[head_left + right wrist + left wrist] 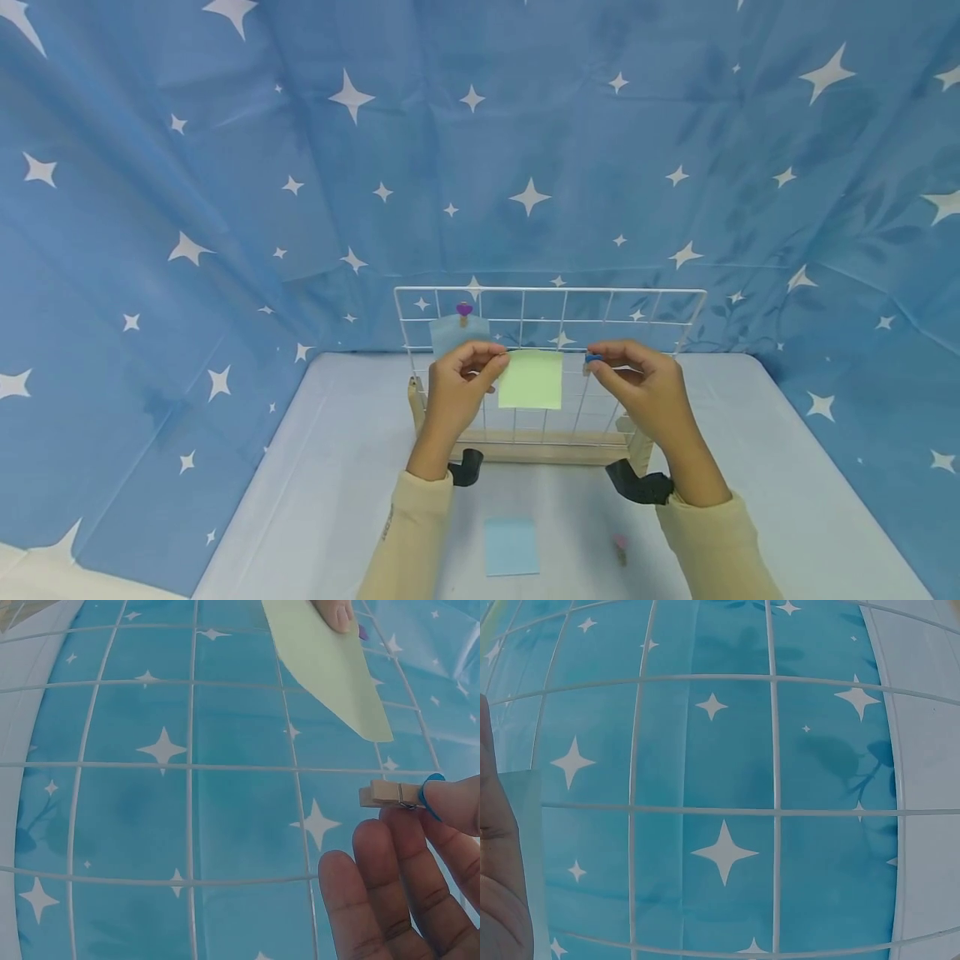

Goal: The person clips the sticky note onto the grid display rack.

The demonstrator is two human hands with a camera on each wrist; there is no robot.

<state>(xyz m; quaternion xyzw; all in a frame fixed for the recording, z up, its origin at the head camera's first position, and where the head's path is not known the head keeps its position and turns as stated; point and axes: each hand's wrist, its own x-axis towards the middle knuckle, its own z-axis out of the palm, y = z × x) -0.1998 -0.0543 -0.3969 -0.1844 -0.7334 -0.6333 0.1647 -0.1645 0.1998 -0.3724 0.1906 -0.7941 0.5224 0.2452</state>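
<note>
My left hand [459, 385] pinches a pale green sticky note [530, 380] by its left edge, holding it upright in front of a white wire grid [522, 289]. To the right of the note, apart from it, my right hand [647, 385] pinches a small wooden clothespin [390, 793] with a blue top [592, 357] between thumb and fingers. Up close in the right wrist view, the clothespin points toward the note's lower corner. A light blue note [452, 332] hangs at the grid's upper left under a clothespin with a purple heart [464, 308], partly hidden behind my left hand.
The grid stands in a wooden base [540, 452] on a white table [300, 517]. A light blue sticky note [512, 547] lies nearer me, with a pink-topped clothespin [620, 548] to its right. Behind hangs a blue star-patterned curtain [420, 150].
</note>
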